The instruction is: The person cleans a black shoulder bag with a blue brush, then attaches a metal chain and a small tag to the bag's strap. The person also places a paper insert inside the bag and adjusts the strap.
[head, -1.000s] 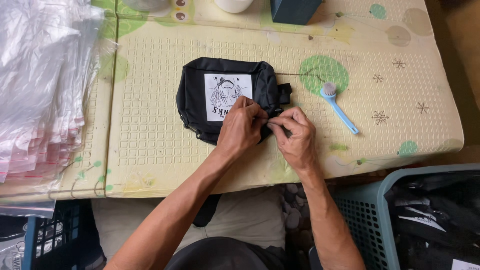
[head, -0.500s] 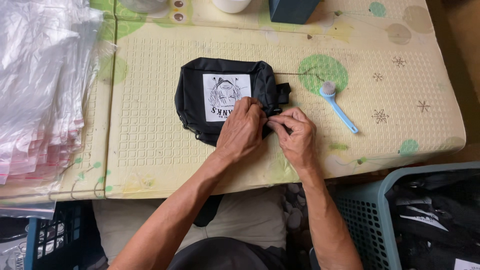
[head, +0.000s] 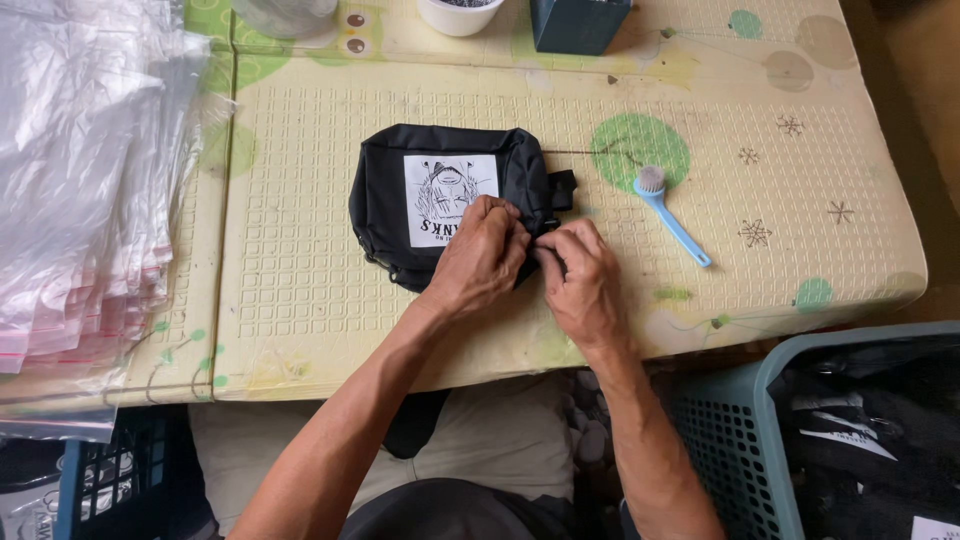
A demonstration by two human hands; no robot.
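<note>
A: Status on that frame?

B: Black pouch [head: 440,200] lay flat on the desk [head: 300,290], white printed patch up, near the front edge and left of centre. Both hands worked its lower right corner.

A: Grip state?

B: Left hand [head: 480,262] was pinched shut on the pouch edge, fingers curled over the fabric. Right hand [head: 585,285] was closed on something small at the same spot, fingertips touching the left's. Looked like a zipper pull or loose thread, too small to tell.

A: So which step?

B: My read: fine work on the closure or trim at that corner. Not packing yet; nothing was in a bag.

A: What did the next move need?

B: Judging from the pose, one hand had to pin the fabric taut while the other pulled along the seam. Slack cloth would bunch.

A: Anything else around?

B: Blue brush [head: 672,215] lay just right of the pouch, untouched. Stack of clear plastic bags [head: 80,180] sat at far left. A teal basket [head: 750,440] with dark items stood below the desk on the right. A white cup [head: 460,14] and a dark box [head: 578,22] stood at the far edge, well apart from the hands.
</note>
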